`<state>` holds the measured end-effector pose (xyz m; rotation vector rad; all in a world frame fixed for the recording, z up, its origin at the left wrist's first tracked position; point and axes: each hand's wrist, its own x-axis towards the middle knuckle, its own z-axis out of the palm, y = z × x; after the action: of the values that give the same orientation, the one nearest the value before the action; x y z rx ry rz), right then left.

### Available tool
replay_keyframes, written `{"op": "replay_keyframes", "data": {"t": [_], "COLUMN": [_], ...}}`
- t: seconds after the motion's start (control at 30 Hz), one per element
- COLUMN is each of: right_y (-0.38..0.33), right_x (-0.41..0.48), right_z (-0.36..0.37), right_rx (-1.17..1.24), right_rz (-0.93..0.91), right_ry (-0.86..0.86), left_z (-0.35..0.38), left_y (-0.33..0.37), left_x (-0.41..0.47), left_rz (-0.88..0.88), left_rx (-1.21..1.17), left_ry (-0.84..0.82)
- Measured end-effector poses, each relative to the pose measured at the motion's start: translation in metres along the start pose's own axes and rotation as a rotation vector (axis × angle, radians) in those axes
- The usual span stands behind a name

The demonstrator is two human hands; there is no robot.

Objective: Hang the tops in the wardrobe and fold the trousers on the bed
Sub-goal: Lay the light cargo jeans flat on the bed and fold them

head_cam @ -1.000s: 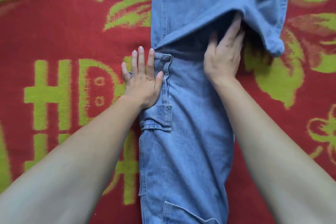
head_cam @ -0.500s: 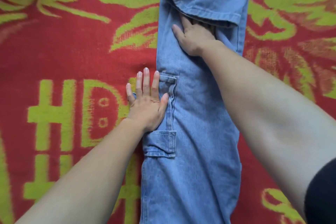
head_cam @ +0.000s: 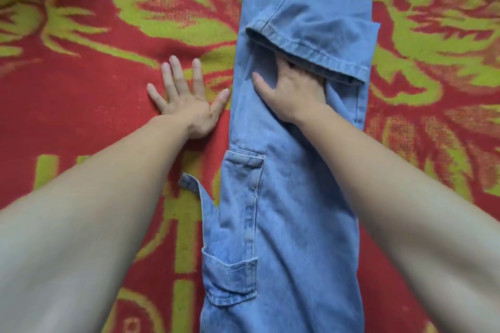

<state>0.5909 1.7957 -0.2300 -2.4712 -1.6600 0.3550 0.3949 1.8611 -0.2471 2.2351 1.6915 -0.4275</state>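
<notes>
Light blue denim trousers [head_cam: 292, 197] lie lengthwise down the middle of the bed, legs stacked, side pockets showing. Their hem end [head_cam: 311, 35] is folded back toward me and lies across the upper part. My right hand [head_cam: 293, 92] lies flat on the denim, its fingers hidden under that folded hem. My left hand [head_cam: 186, 101] is spread flat on the blanket just left of the trousers, thumb tip by the denim edge, holding nothing.
A red blanket with green leaf shapes and letters [head_cam: 81, 89] covers the bed across the whole view. A loose denim strap [head_cam: 194, 186] sticks out on the left side of the trousers.
The view has shifted so the trousers sit lower in frame. My left hand slid off the trouser edge onto the blanket. The folded hem has come down further over my right fingers.
</notes>
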Motion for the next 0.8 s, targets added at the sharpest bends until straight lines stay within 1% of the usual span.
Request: {"op": "replay_keyframes", "data": {"t": [0.1, 0.17, 0.3, 0.37, 0.43, 0.53, 0.63, 0.67, 0.7, 0.73, 0.8], "right_y": [0.011, 0.017, -0.005, -0.018, -0.020, -0.018, -0.033, -0.040, -0.046, -0.050, -0.049], "right_x": [0.043, 0.072, 0.111, 0.121, 0.125, 0.129, 0.136, 0.137, 0.137, 0.136, 0.127], "right_z": [-0.026, -0.043, -0.048, -0.048, -0.046, -0.048, -0.051, -0.052, -0.049, -0.044, -0.033], "right_rx": [0.073, 0.102, 0.002, -0.011, -0.035, -0.051, 0.032, 0.088, 0.136, 0.161, 0.168], "right_rz": [0.014, 0.080, 0.251, 0.338, 0.369, 0.335, 0.265, 0.224, 0.161, 0.079, -0.063], "right_ry": [0.058, 0.022, -0.031, 0.009, 0.076, 0.172, 0.343, 0.358, 0.320, 0.236, 0.021], "left_z": [-0.002, -0.006, -0.009, -0.011, -0.011, -0.009, -0.007, -0.006, -0.006, -0.006, -0.008], "left_y": [-0.002, -0.002, -0.002, -0.001, -0.002, -0.004, -0.004, -0.004, -0.004, -0.003, -0.001], "left_x": [0.003, 0.004, 0.004, 0.004, 0.003, 0.003, 0.001, 0.000, -0.002, -0.002, -0.002], "left_rz": [-0.002, 0.001, -0.007, -0.010, -0.010, 0.005, 0.024, 0.027, 0.027, 0.022, 0.012], "left_rx": [-0.007, -0.009, -0.016, -0.013, -0.016, -0.032, -0.037, -0.030, -0.023, -0.016, -0.007], "left_ry": [-0.050, -0.098, -0.160, -0.182, -0.189, -0.184, -0.173, -0.158, -0.138, -0.124, -0.126]}}
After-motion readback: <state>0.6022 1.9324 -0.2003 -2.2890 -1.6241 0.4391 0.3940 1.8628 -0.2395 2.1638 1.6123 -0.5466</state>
